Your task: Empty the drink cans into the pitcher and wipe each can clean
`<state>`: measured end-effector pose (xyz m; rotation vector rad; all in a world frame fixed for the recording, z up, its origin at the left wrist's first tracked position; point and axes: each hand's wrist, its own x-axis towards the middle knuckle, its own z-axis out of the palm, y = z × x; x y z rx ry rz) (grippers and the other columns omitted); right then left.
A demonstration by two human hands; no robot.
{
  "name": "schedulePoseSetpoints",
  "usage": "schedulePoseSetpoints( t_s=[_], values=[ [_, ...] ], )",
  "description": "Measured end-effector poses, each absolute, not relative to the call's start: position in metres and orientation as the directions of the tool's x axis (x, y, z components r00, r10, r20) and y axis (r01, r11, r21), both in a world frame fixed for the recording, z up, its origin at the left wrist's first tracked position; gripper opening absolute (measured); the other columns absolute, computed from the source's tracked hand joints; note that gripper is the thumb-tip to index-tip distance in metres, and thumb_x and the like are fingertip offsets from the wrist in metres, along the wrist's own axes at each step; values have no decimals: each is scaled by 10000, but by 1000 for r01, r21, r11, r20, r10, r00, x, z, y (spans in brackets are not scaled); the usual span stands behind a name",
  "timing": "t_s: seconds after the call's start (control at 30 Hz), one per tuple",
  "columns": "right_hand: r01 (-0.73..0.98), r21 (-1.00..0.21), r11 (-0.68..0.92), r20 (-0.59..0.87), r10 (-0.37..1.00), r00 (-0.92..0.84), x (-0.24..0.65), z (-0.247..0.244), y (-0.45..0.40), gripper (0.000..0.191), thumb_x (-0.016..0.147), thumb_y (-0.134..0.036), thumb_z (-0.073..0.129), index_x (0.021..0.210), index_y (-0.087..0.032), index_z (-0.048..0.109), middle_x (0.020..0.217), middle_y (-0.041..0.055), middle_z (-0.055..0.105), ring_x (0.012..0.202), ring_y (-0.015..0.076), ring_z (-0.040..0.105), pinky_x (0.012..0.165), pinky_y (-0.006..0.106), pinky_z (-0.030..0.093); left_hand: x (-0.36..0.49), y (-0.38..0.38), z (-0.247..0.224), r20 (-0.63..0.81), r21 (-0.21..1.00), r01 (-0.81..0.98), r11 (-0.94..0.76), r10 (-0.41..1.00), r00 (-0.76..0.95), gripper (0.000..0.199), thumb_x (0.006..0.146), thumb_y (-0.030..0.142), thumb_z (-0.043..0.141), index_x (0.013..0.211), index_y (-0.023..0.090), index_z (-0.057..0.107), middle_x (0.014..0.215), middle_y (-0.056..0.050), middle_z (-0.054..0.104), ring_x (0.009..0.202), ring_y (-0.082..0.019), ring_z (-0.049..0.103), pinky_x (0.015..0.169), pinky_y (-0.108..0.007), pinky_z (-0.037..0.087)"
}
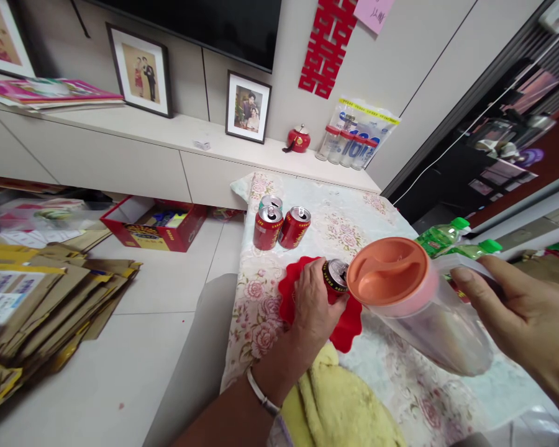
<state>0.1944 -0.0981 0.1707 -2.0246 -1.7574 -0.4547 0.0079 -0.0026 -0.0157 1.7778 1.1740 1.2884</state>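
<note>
My left hand (314,304) is wrapped round a drink can (336,276) with a dark rim band, over a red scalloped tray (289,292). In my right hand (524,301) is the handle of a clear plastic pitcher (447,335), tilted toward the can. Its orange lid (386,273) comes close to the can's top; whether they touch I cannot tell. A little liquid seems to lie inside the pitcher. Beyond the tray stand two red cans (268,230) (295,228) with a greenish can (271,202) behind them. Beside my left forearm lies a yellow towel (349,403).
A floral tablecloth (261,310) covers the table. Green-capped bottles (442,236) stand behind the pitcher. On the cabinet (200,133) are framed photos (249,108), a red jar (299,138) and several glass jars (342,149). Flattened cardboard (74,292) and a red box (177,233) lie on the floor.
</note>
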Motion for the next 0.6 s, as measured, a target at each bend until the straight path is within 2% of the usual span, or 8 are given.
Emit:
schedulePoseSetpoints(
  t_s=[0.2,0.4,0.6],
  values=[
    [985,-115,-129,499,850,170,195,171,-97,541,947,-779,452,706,-294,455,506,1,419,416,189,406,456,369,309,8,-3,-15,373,873,289,-393,919,125,740,752,164,855,1388,221,482,1359,-153,688,1294,-386,662,1048,-596,573],
    [983,-122,-139,485,856,181,192,173,-98,575,935,-809,424,658,-310,360,484,4,364,409,191,364,456,368,277,7,-3,-13,363,877,285,-387,922,133,729,756,155,853,1385,212,489,1362,-162,687,1302,-385,656,1059,-593,565],
    [986,-102,-129,490,857,163,195,172,-98,552,960,-779,432,683,-303,393,505,3,391,420,198,398,461,376,300,7,-3,-14,366,877,283,-389,921,131,727,761,173,851,1387,226,485,1357,-151,687,1294,-387,657,1055,-599,563]
  ],
)
